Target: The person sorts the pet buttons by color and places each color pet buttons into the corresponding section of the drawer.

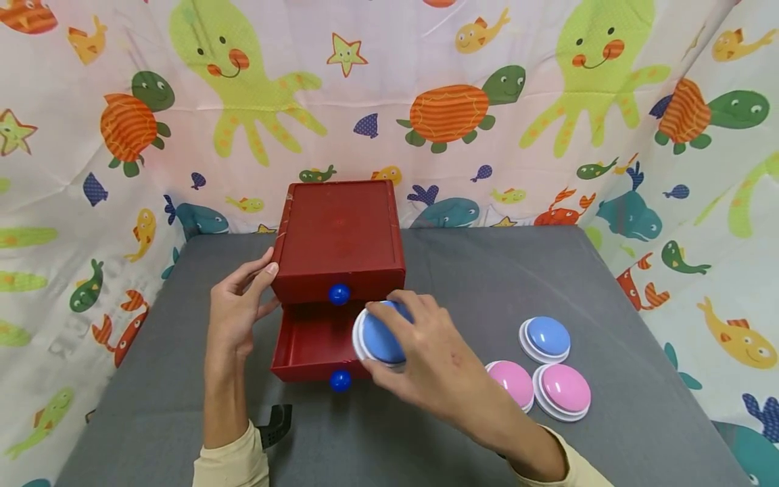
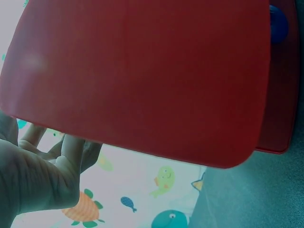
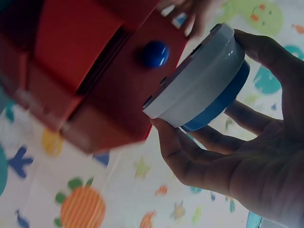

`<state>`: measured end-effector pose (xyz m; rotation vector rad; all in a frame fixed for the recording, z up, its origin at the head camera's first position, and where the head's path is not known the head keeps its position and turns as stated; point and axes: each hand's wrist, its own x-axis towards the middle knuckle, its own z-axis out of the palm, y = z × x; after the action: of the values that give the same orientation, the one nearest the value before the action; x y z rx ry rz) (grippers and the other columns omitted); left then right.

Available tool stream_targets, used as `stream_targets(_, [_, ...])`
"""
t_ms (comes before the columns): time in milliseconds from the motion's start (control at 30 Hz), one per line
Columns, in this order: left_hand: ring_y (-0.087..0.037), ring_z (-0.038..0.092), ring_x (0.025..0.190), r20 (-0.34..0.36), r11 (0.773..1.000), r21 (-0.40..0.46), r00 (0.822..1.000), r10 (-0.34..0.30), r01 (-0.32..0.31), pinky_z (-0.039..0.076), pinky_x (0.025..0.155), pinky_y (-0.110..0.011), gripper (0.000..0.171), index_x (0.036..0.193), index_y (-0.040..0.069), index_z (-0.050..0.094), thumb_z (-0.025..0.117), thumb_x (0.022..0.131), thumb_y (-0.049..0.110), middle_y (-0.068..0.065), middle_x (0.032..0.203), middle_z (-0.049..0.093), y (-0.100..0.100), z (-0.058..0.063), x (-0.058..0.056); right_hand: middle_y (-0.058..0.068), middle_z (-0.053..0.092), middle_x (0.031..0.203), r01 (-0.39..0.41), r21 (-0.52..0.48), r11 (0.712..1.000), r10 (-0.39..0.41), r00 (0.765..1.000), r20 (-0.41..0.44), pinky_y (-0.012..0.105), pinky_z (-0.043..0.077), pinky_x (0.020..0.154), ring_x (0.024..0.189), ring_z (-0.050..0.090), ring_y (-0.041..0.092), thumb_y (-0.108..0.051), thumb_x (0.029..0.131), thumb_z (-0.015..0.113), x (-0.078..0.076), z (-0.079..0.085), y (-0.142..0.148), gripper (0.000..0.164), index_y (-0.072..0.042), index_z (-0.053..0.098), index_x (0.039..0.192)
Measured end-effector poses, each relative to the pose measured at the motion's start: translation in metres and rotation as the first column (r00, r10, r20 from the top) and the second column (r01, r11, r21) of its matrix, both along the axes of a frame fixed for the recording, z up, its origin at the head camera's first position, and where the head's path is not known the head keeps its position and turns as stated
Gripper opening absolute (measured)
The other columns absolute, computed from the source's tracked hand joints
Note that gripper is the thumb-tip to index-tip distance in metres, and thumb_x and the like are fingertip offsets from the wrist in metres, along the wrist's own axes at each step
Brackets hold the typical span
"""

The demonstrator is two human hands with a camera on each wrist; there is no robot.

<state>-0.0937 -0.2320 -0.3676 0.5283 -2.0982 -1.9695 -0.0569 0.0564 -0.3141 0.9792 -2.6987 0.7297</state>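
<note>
My right hand (image 1: 435, 352) grips a round blue button (image 1: 381, 336) by the rim of its white base, tilted over the right side of the open lower drawer (image 1: 304, 338). In the right wrist view, thumb and fingers span the button (image 3: 204, 80) edge to edge, its underside facing the red two-drawer box (image 3: 123, 95). My left hand (image 1: 237, 297) rests against the box's left side near the front corner, fingers fairly straight. The upper drawer of the box (image 1: 341, 230) is closed. In the left wrist view the box's side panel (image 2: 142, 71) hides some of the fingertips.
On the grey table (image 1: 475, 284), to the right, lie another blue button (image 1: 548, 337) and two pink buttons (image 1: 566, 388), all on white bases. Both drawers have blue knobs (image 1: 340, 381). A curtain (image 1: 365, 101) printed with sea animals hangs behind and at the sides.
</note>
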Motion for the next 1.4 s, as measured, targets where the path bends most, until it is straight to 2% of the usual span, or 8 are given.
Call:
stream_targets(167, [-0.018, 0.061, 0.125, 0.001, 1.000, -0.017, 1.000, 0.003, -0.003, 0.060, 0.089, -0.038, 0.052, 0.144, 0.032, 0.064, 0.073, 0.096, 0.047, -0.003, 0.152, 0.059, 0.001, -0.001, 0.000, 0.011, 0.063, 0.138, -0.126, 0.007, 0.992, 0.126, 0.991, -0.046, 0.043, 0.062, 0.096, 0.122, 0.060, 0.028, -0.038, 0.083, 0.087, 0.000, -0.003, -0.028, 0.062, -0.018, 0.065, 0.138])
stream_targets(300, [-0.018, 0.061, 0.124, -0.008, 0.999, -0.029, 1.000, 0.013, -0.013, 0.061, 0.087, -0.035, 0.051, 0.144, 0.031, 0.064, 0.073, 0.096, 0.046, -0.003, 0.150, 0.060, 0.002, -0.001, 0.000, 0.012, 0.063, 0.142, -0.141, 0.073, 0.987, 0.148, 0.984, -0.103, 0.043, 0.061, 0.101, 0.125, 0.061, 0.029, -0.041, 0.085, 0.085, 0.001, -0.005, -0.048, 0.063, -0.018, 0.065, 0.140])
stream_targets(600, [-0.016, 0.062, 0.121, -0.039, 1.000, -0.015, 0.999, -0.004, 0.004, 0.062, 0.085, -0.032, 0.053, 0.146, 0.025, 0.063, 0.073, 0.097, 0.043, -0.003, 0.147, 0.060, -0.002, -0.002, 0.001, 0.012, 0.065, 0.138, -0.101, 0.263, 0.959, 0.192, 0.918, -0.348, 0.040, 0.057, 0.109, 0.121, 0.065, 0.028, -0.051, 0.088, 0.079, -0.002, -0.019, -0.096, 0.065, -0.018, 0.064, 0.141])
stream_targets(767, [-0.013, 0.063, 0.120, -0.028, 1.000, -0.024, 1.000, -0.009, 0.008, 0.062, 0.084, -0.031, 0.052, 0.145, 0.025, 0.064, 0.073, 0.097, 0.042, -0.004, 0.147, 0.061, -0.002, -0.003, 0.001, 0.009, 0.069, 0.125, -0.010, 0.306, 0.952, 0.151, 0.884, -0.442, 0.035, 0.060, 0.100, 0.109, 0.067, 0.024, -0.050, 0.088, 0.077, -0.008, -0.034, -0.112, 0.061, -0.016, 0.065, 0.138])
stream_targets(833, [-0.012, 0.064, 0.119, -0.028, 1.000, -0.026, 1.000, -0.014, 0.013, 0.062, 0.084, -0.031, 0.051, 0.145, 0.025, 0.064, 0.073, 0.097, 0.042, -0.004, 0.146, 0.062, -0.003, -0.003, -0.001, 0.007, 0.070, 0.118, 0.027, 0.327, 0.944, 0.132, 0.882, -0.452, 0.033, 0.061, 0.094, 0.101, 0.067, 0.022, -0.053, 0.088, 0.077, -0.010, -0.038, -0.116, 0.061, -0.016, 0.067, 0.135])
stream_targets(1100, [-0.013, 0.064, 0.117, -0.051, 0.999, -0.020, 0.998, -0.035, 0.034, 0.063, 0.082, -0.031, 0.049, 0.143, 0.023, 0.066, 0.073, 0.098, 0.040, -0.004, 0.141, 0.064, -0.005, -0.002, -0.003, 0.003, 0.075, 0.093, 0.140, 0.441, 0.887, 0.032, 0.932, -0.361, 0.031, 0.065, 0.072, 0.073, 0.073, 0.018, -0.061, 0.086, 0.077, -0.013, -0.033, -0.133, 0.054, -0.013, 0.076, 0.111])
stream_targets(1267, [-0.014, 0.064, 0.118, -0.042, 0.999, -0.013, 0.999, -0.032, 0.032, 0.062, 0.083, -0.033, 0.049, 0.144, 0.024, 0.065, 0.073, 0.098, 0.040, -0.008, 0.147, 0.062, -0.005, -0.003, -0.002, 0.001, 0.074, 0.083, 0.072, 0.489, 0.869, 0.024, 0.982, -0.188, 0.029, 0.065, 0.063, 0.068, 0.069, 0.014, -0.056, 0.085, 0.081, -0.020, -0.031, -0.144, 0.048, -0.014, 0.079, 0.107])
stream_targets(1400, [-0.016, 0.062, 0.121, -0.043, 0.999, -0.011, 0.998, -0.036, 0.036, 0.062, 0.084, -0.035, 0.049, 0.144, 0.024, 0.065, 0.072, 0.098, 0.040, -0.008, 0.148, 0.062, -0.005, -0.005, -0.002, -0.001, 0.073, 0.085, -0.009, 0.514, 0.858, 0.020, 1.000, -0.016, 0.032, 0.066, 0.066, 0.072, 0.068, 0.012, -0.050, 0.085, 0.083, -0.029, -0.036, -0.150, 0.041, -0.018, 0.079, 0.110])
